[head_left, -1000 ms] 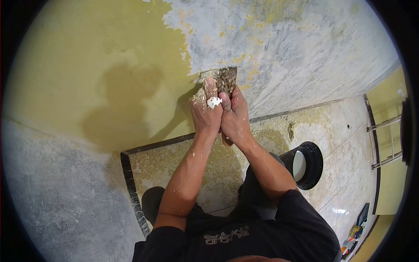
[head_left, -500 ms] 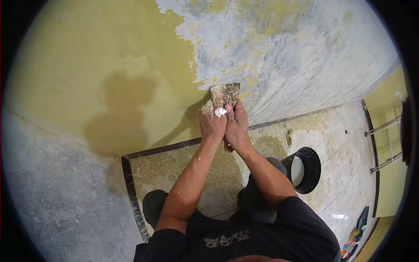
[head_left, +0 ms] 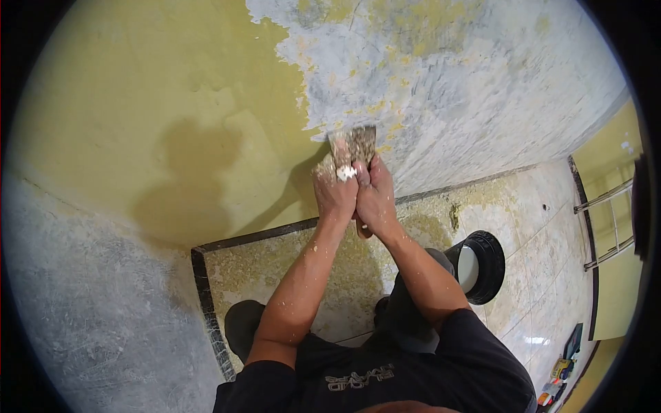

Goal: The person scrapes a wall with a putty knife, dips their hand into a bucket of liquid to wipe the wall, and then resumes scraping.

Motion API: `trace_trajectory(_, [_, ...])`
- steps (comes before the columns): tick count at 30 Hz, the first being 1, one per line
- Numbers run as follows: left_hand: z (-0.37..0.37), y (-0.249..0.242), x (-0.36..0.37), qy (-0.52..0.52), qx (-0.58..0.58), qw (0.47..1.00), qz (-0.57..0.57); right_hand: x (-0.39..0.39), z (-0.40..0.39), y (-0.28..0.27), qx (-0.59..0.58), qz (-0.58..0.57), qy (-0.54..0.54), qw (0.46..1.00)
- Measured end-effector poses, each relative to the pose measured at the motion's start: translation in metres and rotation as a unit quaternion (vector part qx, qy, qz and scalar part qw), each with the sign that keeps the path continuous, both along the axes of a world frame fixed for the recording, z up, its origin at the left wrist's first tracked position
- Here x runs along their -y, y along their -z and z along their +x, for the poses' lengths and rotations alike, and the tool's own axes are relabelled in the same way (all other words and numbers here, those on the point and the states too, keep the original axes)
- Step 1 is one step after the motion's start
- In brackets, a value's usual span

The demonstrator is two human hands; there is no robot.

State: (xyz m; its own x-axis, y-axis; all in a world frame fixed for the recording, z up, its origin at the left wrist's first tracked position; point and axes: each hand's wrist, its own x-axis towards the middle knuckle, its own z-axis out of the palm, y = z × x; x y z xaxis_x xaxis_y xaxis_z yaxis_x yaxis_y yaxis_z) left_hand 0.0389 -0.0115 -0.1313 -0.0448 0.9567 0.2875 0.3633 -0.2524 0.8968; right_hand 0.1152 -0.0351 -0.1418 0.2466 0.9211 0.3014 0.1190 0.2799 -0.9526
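Item: grey wall [head_left: 103, 310], scuffed, well left of the fingers and lower.
Item: yellow paint [head_left: 227, 69], intact, left of the fingers, ending in a ragged margin near the blade.
Item: dark skirting strip [head_left: 255, 235], left of the fingers and below them.
Item: left hand [head_left: 335, 196], crusted with flakes, one white chip on it; fingers closed around a scraper [head_left: 363, 143], one laid along it toward the blade.
Scraper: between and ahead of both sets of fingers, blade at the wall, handle end protruding below.
Change: compared with half a second earlier, the blade sat slightly farther up the wall, grip unaltered. By judgement, this was a short stroke beside the paint margin, both hands sharing the push.
Item: right hand [head_left: 377, 199], touching the left; fingers wrapped on the scraper, thumb pressed along it.
Item: floor flakes [head_left: 427, 234], below the fingers.
Item: black bucket [head_left: 497, 268], pale contents, right of the fingers and lower.
Item: assorted tools [head_left: 561, 368], farther right, partly indistinct.
Item: metal rails [head_left: 603, 195], rightmost, well apart from the fingers.
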Motion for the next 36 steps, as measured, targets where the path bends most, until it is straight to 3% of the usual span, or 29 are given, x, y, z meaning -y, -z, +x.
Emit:
trace_trajectory(1, [-0.001, 0.005, -0.008, -0.037, -0.088, 0.989, 0.111, -0.002, -0.001, -0.017, 0.033, -0.013, 0.003, 0.999])
trace_trajectory(2, [0.001, 0.009, -0.011, -0.035, -0.087, 0.990, 0.108, -0.002, -0.001, -0.027, 0.067, -0.028, 0.007, 0.997])
trace_trajectory(4, [0.002, 0.013, -0.017, -0.049, -0.038, 0.993, 0.098, -0.003, -0.003, -0.022, 0.009, -0.043, -0.017, 0.999])
trace_trajectory(6, [0.004, 0.034, -0.013, -0.049, -0.108, 0.983, 0.140, -0.005, 0.001, 0.012, 0.045, 0.024, 0.010, 0.999])
trace_trajectory(10, [0.008, 0.052, -0.008, -0.016, -0.108, 0.993, 0.040, 0.004, 0.003, 0.021, 0.049, 0.033, 0.015, 0.998])
trace_trajectory(12, [0.010, 0.045, -0.005, -0.042, -0.156, 0.985, 0.058, 0.011, 0.005, 0.008, 0.028, -0.097, -0.003, 0.995])
trace_trajectory(16, [0.010, 0.040, -0.005, -0.008, -0.091, 0.995, -0.030, 0.011, 0.008, 0.006, 0.054, -0.084, 0.005, 0.995])
trace_trajectory(19, [0.014, 0.053, -0.011, -0.068, -0.134, 0.983, 0.103, 0.009, 0.010, 0.006, 0.008, -0.105, -0.007, 0.994])
trace_trajectory(20, [0.014, 0.052, -0.013, -0.069, -0.135, 0.983, 0.102, 0.004, 0.011, 0.014, 0.019, -0.058, -0.009, 0.998])
trace_trajectory(22, [0.012, 0.042, -0.016, -0.102, -0.115, 0.964, 0.215, -0.006, 0.009, 0.011, 0.027, -0.012, -0.014, 0.999])
trace_trajectory(23, [0.002, 0.002, -0.008, -0.033, -0.008, 0.999, 0.028, -0.009, 0.005, -0.002, 0.032, -0.016, -0.009, 0.999])
trace_trajectory(24, [0.000, 0.012, -0.008, -0.035, -0.013, 0.999, 0.025, -0.009, 0.001, -0.008, 0.037, -0.022, -0.005, 0.999])
trace_trajectory(26, [0.001, 0.031, -0.019, -0.060, -0.015, 0.989, 0.138, -0.013, -0.004, 0.008, 0.015, 0.016, -0.008, 1.000])
trace_trajectory(28, [0.001, 0.028, -0.007, -0.056, -0.006, 0.996, 0.064, -0.006, -0.007, 0.016, -0.010, 0.044, -0.002, 0.999])
trace_trajectory(30, [0.001, 0.037, -0.009, -0.096, -0.031, 0.984, 0.144, -0.002, -0.009, 0.015, 0.017, 0.049, 0.003, 0.999])
trace_trajectory(31, [-0.002, 0.032, -0.007, -0.059, 0.006, 0.995, 0.084, -0.003, -0.009, 0.013, 0.020, 0.052, 0.003, 0.998])
trace_trajectory(34, [-0.010, 0.008, -0.003, -0.041, -0.052, 0.996, 0.063, -0.005, -0.009, -0.001, 0.066, 0.024, 0.010, 0.997])
trace_trajectory(36, [-0.011, 0.011, -0.003, -0.041, -0.018, 0.999, 0.026, 0.000, -0.013, -0.017, 0.040, -0.041, 0.000, 0.998])
